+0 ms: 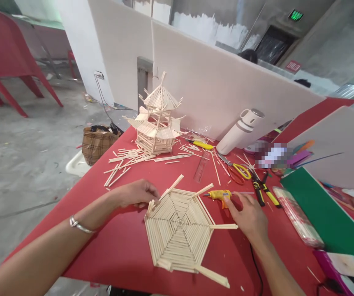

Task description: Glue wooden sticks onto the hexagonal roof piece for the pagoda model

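Observation:
A flat hexagonal panel of thin wooden sticks lies on the red table, with stick bundles jutting out from several corners. My left hand is at its upper left corner, fingers curled in a pinch on the panel's edge; the fingertips are partly hidden. To the right of the panel, my right hand has its fingers at the handle of a yellow hot glue gun. The gun's nozzle points left toward the panel, and a glue stick sticks out of its back. Behind stands a pagoda model built of similar sticks.
Loose sticks are scattered before the pagoda. A yellow cutter, clear ruler, scissors, pliers and a white bottle lie or stand toward the back right. A packet of sticks borders a green board.

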### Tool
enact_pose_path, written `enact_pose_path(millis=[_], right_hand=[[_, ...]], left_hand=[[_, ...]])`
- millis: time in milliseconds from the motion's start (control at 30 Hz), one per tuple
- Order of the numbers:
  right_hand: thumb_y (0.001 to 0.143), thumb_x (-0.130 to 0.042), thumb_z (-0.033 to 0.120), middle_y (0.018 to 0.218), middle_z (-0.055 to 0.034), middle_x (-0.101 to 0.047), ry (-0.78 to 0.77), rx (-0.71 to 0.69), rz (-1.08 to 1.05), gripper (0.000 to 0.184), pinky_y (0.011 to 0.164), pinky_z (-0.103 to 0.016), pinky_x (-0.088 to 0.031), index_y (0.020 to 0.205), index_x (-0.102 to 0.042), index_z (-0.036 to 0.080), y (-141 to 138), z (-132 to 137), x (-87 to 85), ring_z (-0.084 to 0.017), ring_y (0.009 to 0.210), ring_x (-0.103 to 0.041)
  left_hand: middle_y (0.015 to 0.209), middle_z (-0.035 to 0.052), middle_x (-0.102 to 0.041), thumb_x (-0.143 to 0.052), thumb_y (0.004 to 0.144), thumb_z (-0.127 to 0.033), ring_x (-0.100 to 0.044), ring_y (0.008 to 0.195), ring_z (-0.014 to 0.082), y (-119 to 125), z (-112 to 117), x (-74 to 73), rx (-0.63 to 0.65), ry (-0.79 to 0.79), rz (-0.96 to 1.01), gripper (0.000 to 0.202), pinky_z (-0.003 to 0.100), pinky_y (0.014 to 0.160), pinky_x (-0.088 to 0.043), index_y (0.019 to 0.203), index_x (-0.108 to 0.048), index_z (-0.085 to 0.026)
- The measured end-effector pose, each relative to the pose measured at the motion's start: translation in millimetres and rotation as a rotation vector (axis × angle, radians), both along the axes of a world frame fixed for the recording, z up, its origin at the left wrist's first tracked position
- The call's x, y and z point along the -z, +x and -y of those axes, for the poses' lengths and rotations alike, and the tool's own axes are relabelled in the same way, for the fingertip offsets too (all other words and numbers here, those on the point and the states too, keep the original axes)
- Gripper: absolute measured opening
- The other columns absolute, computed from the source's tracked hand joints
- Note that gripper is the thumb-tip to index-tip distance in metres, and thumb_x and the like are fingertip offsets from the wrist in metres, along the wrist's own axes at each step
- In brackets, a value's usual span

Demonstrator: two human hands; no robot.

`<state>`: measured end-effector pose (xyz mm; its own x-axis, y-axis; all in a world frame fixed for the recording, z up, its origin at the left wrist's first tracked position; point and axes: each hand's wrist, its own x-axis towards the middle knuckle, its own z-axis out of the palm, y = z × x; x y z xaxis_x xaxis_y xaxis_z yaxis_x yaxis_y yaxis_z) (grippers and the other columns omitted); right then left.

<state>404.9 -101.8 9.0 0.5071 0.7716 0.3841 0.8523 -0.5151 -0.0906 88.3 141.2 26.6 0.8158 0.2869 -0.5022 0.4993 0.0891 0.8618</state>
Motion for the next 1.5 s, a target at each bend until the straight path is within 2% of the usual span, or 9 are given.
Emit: enact_pose_path(millis=[133, 233, 367, 500, 600, 733, 900, 1067, 1500], right_hand=[[0.092, -0.053, 0.047, 0.104, -0.0124, -0.071, 0.209, -0.133, -0.07, 0.037, 0.085, -0.037, -0.05, 0.108, -0.071, 0.018, -11, -17, -11.3, -0.027, 0.095, -0.067], [0.092, -0.056, 0.042, 0.093, -0.0078, -0.074, 0.236, -0.285, -0.395, 0.029, 0.074, -0.033, -0.052, 0.104, -0.072, 0.021, -27, -40, -22.4, -0.02, 0.076, -0.068], [0.09, -0.059, 0.043, 0.099, -0.0071, -0.075, 0.102, -0.465, -0.941, 0.028, 0.075, -0.034, -0.054, 0.102, -0.073, 0.023, -37, -79, -37.4, -0.022, 0.088, -0.07], [0.09, -0.059, 0.042, 0.107, -0.0081, -0.075, -0.051, -0.646, -1.463, 0.032, 0.096, -0.043, -0.05, 0.111, -0.072, 0.022, -32, -120, -41.9, -0.023, 0.104, -0.069], [0.093, -0.054, 0.041, 0.115, -0.0089, -0.073, -0.127, -0.78, -1.647, 0.033, 0.106, -0.046, -0.043, 0.112, -0.072, 0.021, -32, -145, -36.3, -0.022, 0.108, -0.067], [0.095, -0.052, 0.044, 0.118, -0.0095, -0.072, -0.168, -0.861, -1.84, 0.036, 0.107, -0.046, -0.043, 0.113, -0.071, 0.019, -44, -161, -24.8, -0.023, 0.112, -0.066], [0.093, -0.055, 0.046, 0.118, -0.0094, -0.072, -0.194, -0.817, -1.978, 0.037, 0.111, -0.044, -0.04, 0.109, -0.073, 0.018, -58, -160, -24.1, -0.023, 0.117, -0.063], [0.093, -0.055, 0.045, 0.116, -0.0086, -0.073, -0.211, -0.81, -2.053, 0.036, 0.111, -0.045, -0.04, 0.106, -0.074, 0.018, -53, -159, -24.0, -0.023, 0.115, -0.064], [0.096, -0.048, 0.045, 0.124, -0.0084, -0.07, -0.351, -0.854, -2.059, 0.04, 0.112, -0.044, -0.037, 0.111, -0.073, 0.019, -51, -155, -36.9, -0.024, 0.125, -0.058]], left_hand=[[0.056, -0.0009, -0.058, -0.073, 0.071, -0.034, -0.045, 0.046, 0.0082, 0, -2, 2.2, 0.016, 0.002, -0.004, 0.022, 0.02, 0.046, -0.033, 0.075, -0.071, -0.013], [0.055, -0.0015, -0.057, -0.073, 0.074, -0.035, -0.042, 0.045, 0.0067, -1, -3, 0.3, 0.04, -0.014, -0.006, 0.023, 0.019, 0.044, -0.031, 0.076, -0.072, -0.012], [0.05, -0.0039, -0.053, -0.075, 0.075, -0.035, -0.038, 0.043, 0.0053, 2, -3, -6.0, 0.023, -0.059, -0.042, 0.023, 0.018, 0.042, -0.028, 0.079, -0.072, -0.013], [0.052, -0.0028, -0.056, -0.076, 0.075, -0.037, -0.042, 0.044, 0.0055, 5, -3, -8.7, 0.024, -0.057, -0.063, 0.026, 0.017, 0.042, -0.03, 0.081, -0.073, -0.012], [0.054, -0.0016, -0.059, -0.076, 0.076, -0.039, -0.044, 0.045, 0.0057, 4, -4, -7.1, 0.032, -0.051, -0.076, 0.028, 0.017, 0.042, -0.031, 0.083, -0.073, -0.012], [0.053, -0.0022, -0.058, -0.075, 0.077, -0.04, -0.042, 0.044, 0.0049, 3, -5, -4.9, 0.031, -0.06, -0.099, 0.029, 0.016, 0.041, -0.029, 0.087, -0.074, -0.012], [0.051, -0.0032, -0.056, -0.074, 0.077, -0.038, -0.04, 0.042, 0.0052, 5, -7, -8.3, 0.043, -0.047, -0.135, 0.026, 0.017, 0.042, -0.029, 0.087, -0.074, -0.014], [0.051, -0.0026, -0.058, -0.074, 0.076, -0.039, -0.041, 0.043, 0.0064, 7, -7, -10.8, 0.035, -0.055, -0.188, 0.025, 0.018, 0.042, -0.029, 0.084, -0.074, -0.015], [0.059, -0.0005, -0.062, -0.073, 0.078, -0.04, -0.044, 0.047, 0.0064, 6, -5, -9.4, 0.058, -0.035, -0.129, 0.028, 0.019, 0.046, -0.035, 0.087, -0.074, -0.014]])
